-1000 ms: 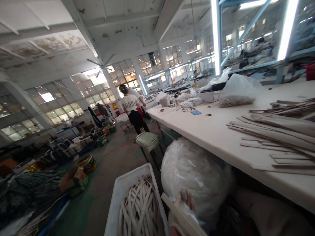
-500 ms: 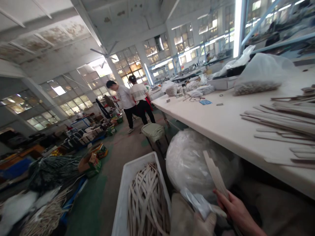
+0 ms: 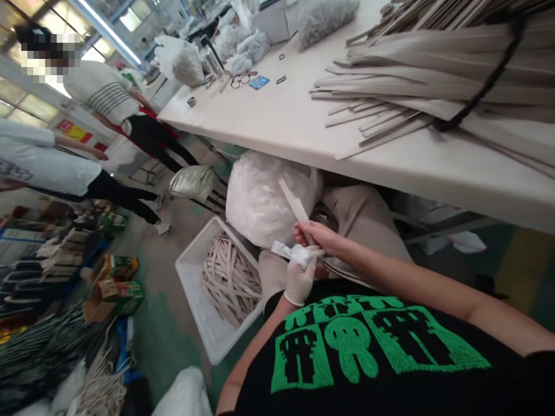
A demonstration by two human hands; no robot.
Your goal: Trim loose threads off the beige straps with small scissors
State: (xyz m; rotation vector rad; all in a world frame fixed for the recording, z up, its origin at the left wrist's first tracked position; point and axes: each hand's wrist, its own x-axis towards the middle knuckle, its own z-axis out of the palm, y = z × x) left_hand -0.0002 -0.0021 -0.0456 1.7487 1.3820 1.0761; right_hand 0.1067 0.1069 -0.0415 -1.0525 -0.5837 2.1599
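Note:
Beige flat strips point(image 3: 293, 201), held together as a thin bundle, stand up at a slant from my bare right hand point(image 3: 319, 236), which is closed around them. Just below it, my left hand point(image 3: 301, 280) wears a pale glove and is closed on a crumpled white piece point(image 3: 291, 252), cloth or plastic, I cannot tell which. Both hands are close together above my lap, in front of a big clear plastic bag point(image 3: 255, 202). A white bin point(image 3: 195, 294) on the floor to the left holds a tangle of similar strips point(image 3: 229, 277).
A long white table point(image 3: 303, 124) runs along the right with piled strips point(image 3: 399, 86), glasses point(image 3: 241, 80), a blue packet point(image 3: 259, 82) and small buckles. A padded stool point(image 3: 191, 182) stands beyond the bin. Two people are at the left. Cartons point(image 3: 115, 294) and bundles cover the floor.
The view has tilted down and turned right, so my shirt, both forearms and the gloved left hand now show clearly. My right hand still holds the strips upright.

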